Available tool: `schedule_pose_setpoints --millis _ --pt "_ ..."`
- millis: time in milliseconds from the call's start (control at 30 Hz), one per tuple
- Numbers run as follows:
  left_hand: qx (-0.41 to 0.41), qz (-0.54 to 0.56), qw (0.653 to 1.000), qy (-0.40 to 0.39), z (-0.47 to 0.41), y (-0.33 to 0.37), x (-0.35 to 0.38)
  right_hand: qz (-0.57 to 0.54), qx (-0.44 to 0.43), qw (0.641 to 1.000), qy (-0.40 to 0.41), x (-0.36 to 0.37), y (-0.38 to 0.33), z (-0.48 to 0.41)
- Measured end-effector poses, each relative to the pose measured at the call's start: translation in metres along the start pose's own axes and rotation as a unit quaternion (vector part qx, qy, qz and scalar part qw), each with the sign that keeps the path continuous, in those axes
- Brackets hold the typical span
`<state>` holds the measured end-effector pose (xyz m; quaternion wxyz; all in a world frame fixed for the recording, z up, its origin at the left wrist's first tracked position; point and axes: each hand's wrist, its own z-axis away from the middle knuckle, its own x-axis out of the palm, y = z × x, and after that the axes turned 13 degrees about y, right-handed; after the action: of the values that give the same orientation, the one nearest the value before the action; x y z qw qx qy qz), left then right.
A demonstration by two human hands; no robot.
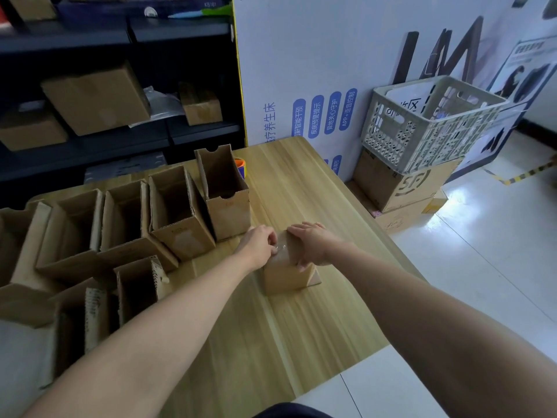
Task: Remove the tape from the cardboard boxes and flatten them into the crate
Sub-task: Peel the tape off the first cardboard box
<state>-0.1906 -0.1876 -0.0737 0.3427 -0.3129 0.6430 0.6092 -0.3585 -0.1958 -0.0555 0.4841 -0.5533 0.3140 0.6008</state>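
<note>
One taped box: left grip is pinching its tape, right grip is clasping it; seven open boxes, one crate standing by.

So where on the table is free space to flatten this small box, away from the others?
Bare wood lies between the small box and the right edge of the table, beyond it toward the white panel, and in front of it toward you. The left side is crowded with open boxes; the tape roll sits behind the tallest.

Arms fwd; L hand in pinch, R hand in clasp
</note>
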Motion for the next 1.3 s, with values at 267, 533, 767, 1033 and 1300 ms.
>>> schedule_pose_setpoints --millis 267,533,767,1033,1300 --pt "0.034 0.019 0.998 0.046 0.008 -0.006 0.007 0.003 -0.002 1.0 0.009 -0.004 -0.003 0.0" --pt "-0.019 -0.046 0.998 0.036 -0.005 0.011 0.009 -0.001 0.004 1.0 0.015 -0.004 -0.004 0.004" --pt "0.053 -0.133 0.99 0.005 -0.005 0.014 0.012 -0.013 0.014 1.0 0.021 -0.004 -0.005 0.008" --pt "0.064 -0.059 0.996 -0.006 0.003 -0.005 0.013 -0.017 0.02 0.999 0.019 -0.006 -0.008 0.007" --pt "-0.1 0.294 0.95 0.03 0.013 -0.007 0.006 -0.006 0.027 0.999 0.018 -0.007 -0.01 0.003"
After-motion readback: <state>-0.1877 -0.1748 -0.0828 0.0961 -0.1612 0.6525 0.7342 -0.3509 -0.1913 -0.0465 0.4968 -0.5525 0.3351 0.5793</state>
